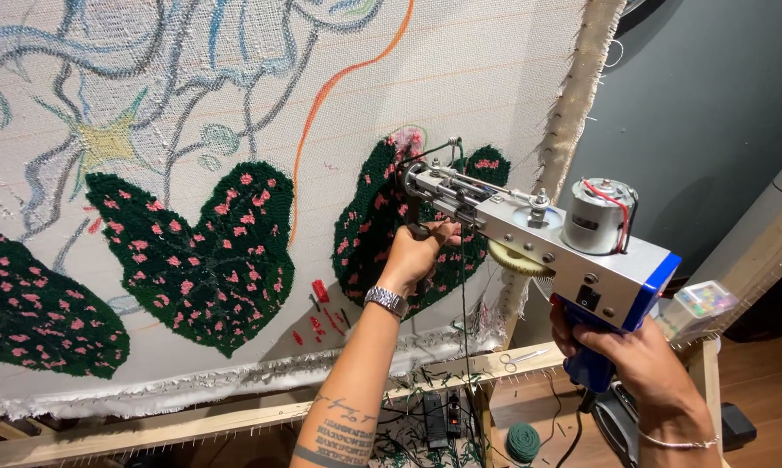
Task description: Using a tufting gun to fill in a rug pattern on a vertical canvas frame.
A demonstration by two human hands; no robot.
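Observation:
A silver and blue tufting gun point(547, 243) points its needle at a stretched white backing cloth point(460, 78). My right hand point(625, 351) grips the gun's blue rear handle. My left hand point(419, 251), with a metal watch on the wrist, holds the black front handle under the barrel. The needle tip touches a dark green tufted leaf with pink dots point(382, 225) near the cloth's right edge. A dark green yarn strand runs down from the gun.
Two more green, pink-dotted leaves point(200, 251) fill the cloth to the left, with coloured outlines above. The cloth hangs on a wooden frame point(235, 420) studded with tack strips. Scissors point(521, 357) lie on the frame's rail. A green yarn cone point(523, 442) stands on the floor below.

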